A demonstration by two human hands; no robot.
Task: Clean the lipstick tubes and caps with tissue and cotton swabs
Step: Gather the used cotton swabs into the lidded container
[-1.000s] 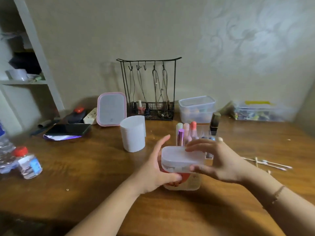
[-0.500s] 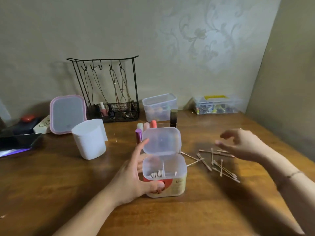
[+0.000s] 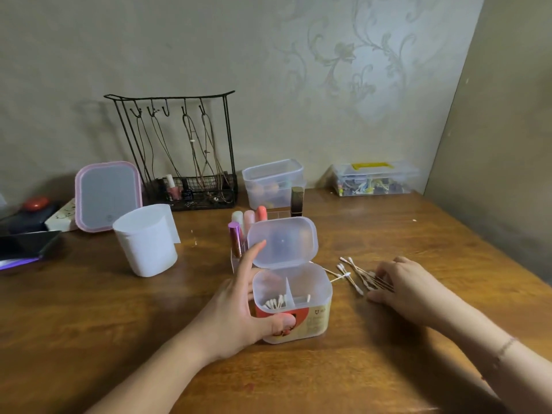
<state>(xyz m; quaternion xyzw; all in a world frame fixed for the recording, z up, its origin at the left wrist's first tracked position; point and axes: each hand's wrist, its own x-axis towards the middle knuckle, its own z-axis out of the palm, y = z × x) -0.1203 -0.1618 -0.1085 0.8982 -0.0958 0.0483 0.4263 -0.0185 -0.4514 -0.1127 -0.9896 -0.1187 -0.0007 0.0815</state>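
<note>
In the head view, the left hand [image 3: 239, 306] is wrapping around the small translucent plastic cotton swab box with a red and cream label [image 3: 294, 309] at centre frame, thumb across its front and fingers reaching up its far side, apparently to be steadying it on the brown wooden table [image 3: 89, 339] while its hinged clear lid [image 3: 282, 242] is standing open. Inside, a divider is splitting the box, and a few white-tipped swabs are standing in the left compartment. To the right of centre, the right hand [image 3: 403, 289] is lying palm down with fingers loosely spread over the scattered loose cotton swabs with wooden sticks [image 3: 354, 273], touching their near ends; whether it is pinching any I cannot tell. Likely it is gathering them toward the open box. Behind the lid, the pastel and purple lipstick tubes [image 3: 248, 222] are standing upright in a clear organiser, untouched, with a tall white plastic cup [image 3: 146, 240] at left of them.
</note>
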